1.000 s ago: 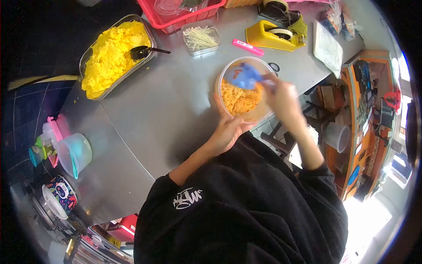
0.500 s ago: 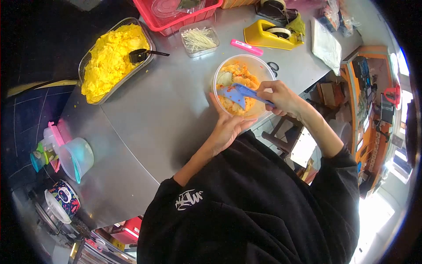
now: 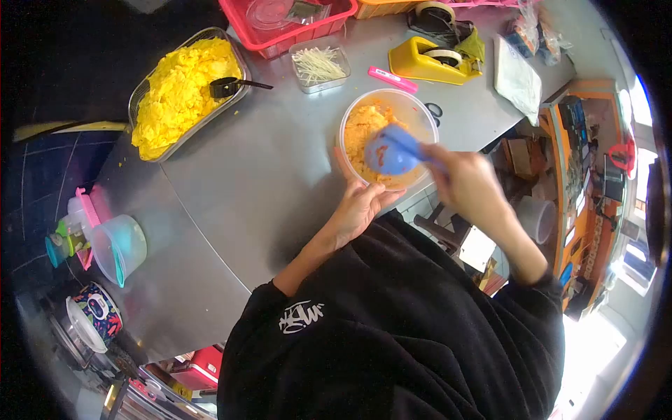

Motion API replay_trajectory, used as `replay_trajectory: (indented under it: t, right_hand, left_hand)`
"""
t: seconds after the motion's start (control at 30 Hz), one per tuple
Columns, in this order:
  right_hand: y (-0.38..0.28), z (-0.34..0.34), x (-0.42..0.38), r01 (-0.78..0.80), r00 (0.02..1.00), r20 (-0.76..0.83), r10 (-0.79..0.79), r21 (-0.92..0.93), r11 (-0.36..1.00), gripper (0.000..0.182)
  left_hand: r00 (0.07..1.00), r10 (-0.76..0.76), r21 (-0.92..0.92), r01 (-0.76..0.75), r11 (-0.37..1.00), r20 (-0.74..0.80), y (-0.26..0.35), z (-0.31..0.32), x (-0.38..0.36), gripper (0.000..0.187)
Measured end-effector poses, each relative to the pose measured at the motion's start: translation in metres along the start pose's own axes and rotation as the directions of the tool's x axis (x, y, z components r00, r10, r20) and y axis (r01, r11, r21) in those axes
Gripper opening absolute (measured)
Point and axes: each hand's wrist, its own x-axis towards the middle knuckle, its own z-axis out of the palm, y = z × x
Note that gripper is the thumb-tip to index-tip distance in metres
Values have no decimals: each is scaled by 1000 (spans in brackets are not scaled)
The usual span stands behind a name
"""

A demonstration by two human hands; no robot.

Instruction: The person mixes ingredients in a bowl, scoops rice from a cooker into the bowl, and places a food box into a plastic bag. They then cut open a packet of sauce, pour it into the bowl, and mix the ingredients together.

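My left hand (image 3: 360,208) is wrapped around the near side of a clear round plastic tub (image 3: 423,129), steadying it close to the table edge. Orange, crumbly food, like rice mixed with sauce, (image 3: 364,124) fills part of the tub. A blue rice paddle (image 3: 393,155) is gripped in my right hand (image 3: 470,183), which is blurred by motion. Its broad blade, smeared with orange bits, is over the food and hides some of it. Behind the tub lie a pink marker (image 3: 393,79) and the black scissors (image 3: 434,110), partly covered by the rim.
A glass tray of yellow food (image 3: 183,87) holds a black measuring scoop (image 3: 225,87). Near it stand a dish of white sticks (image 3: 320,65), a red basket (image 3: 269,46) and a yellow tape dispenser (image 3: 420,64). Plastic tubs (image 3: 129,241) sit at the left; a white packet (image 3: 516,77) lies right.
The rice paddle has turned, showing its broad face, and my right hand has shifted right and toward me. The food's surface looks more evenly orange. My left hand stays on the tub.
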Motion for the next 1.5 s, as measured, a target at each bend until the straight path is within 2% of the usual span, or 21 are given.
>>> replay_trajectory:
  t: [0.03,0.07,0.2,0.3,0.4,0.5,0.53,0.63,0.67,0.73,0.77,0.8,0.9,1.0,1.1,1.2,1.3,1.33,1.43,1.47,1.5]
  right_hand:
    - [7,23,5,15,994,108,-3,-109,994,21]
    - [15,50,10,32,989,150,-15,-109,994,20]
    - [10,16,32,5,991,136,9,-104,995,20]
    - [-8,-12,38,-33,999,28,36,-112,993,21]
    - [8,25,51,158,987,75,-141,-334,929,27]
    - [32,30,50,222,969,185,-166,-344,912,29]
    - [32,25,48,166,964,257,-74,-359,918,27]
    - [39,13,49,53,971,237,-15,-154,987,24]
    - [59,22,49,113,983,143,-111,-11,993,18]
    - [95,36,60,177,969,154,-193,114,978,18]
    - [79,26,66,207,960,154,-234,175,963,18]
    - [62,4,68,-355,805,551,219,153,922,18]
    - [47,6,69,-584,676,657,332,204,786,18]
    - [53,15,67,-795,539,763,357,320,516,14]
    - [55,25,68,-892,433,838,333,345,291,11]
    - [46,17,66,-936,352,857,377,321,145,10]
    - [54,7,54,-912,411,850,330,391,126,11]
    - [51,1,49,-889,457,818,348,435,145,13]
    - [31,-13,36,-747,664,587,462,494,445,18]
    - [28,-9,30,-542,838,376,397,486,685,20]
    - [28,-3,23,-301,953,161,257,397,867,22]
  left_hand:
    - [1000,7,13,-7,1000,-9,0,3,0,77]
    - [1000,13,28,-13,1000,-20,2,7,-1,76]
    - [995,90,67,-88,994,-31,8,13,-5,74]
    - [997,56,13,-55,998,-57,5,8,-2,76]
    - [999,50,-6,-50,999,-7,4,1,2,96]
    - [989,147,-15,-147,989,-29,1,6,2,96]
    - [987,150,-22,-151,988,-54,0,8,2,96]
    - [983,160,-34,-164,986,-91,0,15,4,95]
    - [982,170,-34,-174,984,-87,0,17,5,95]
    - [980,182,-36,-185,982,-78,-3,17,5,95]
    - [980,185,-39,-188,981,-72,-4,16,6,95]
    - [979,191,-43,-194,980,-64,-5,15,7,95]
    - [986,163,-49,-164,985,-36,-6,17,6,94]
    - [988,148,-52,-150,987,-48,-4,21,6,86]
    - [992,122,-61,-124,990,-26,-5,18,6,86]
    - [996,79,-39,-77,996,46,-6,10,5,86]
    - [993,80,-26,-78,997,84,-4,7,4,88]
    - [996,72,-67,-69,995,49,-7,4,5,84]
    - [999,41,-128,-44,991,-24,-12,3,8,79]
    - [999,36,-108,-40,993,-32,-11,4,8,80]
    - [999,32,-87,-35,996,-41,-10,6,8,81]
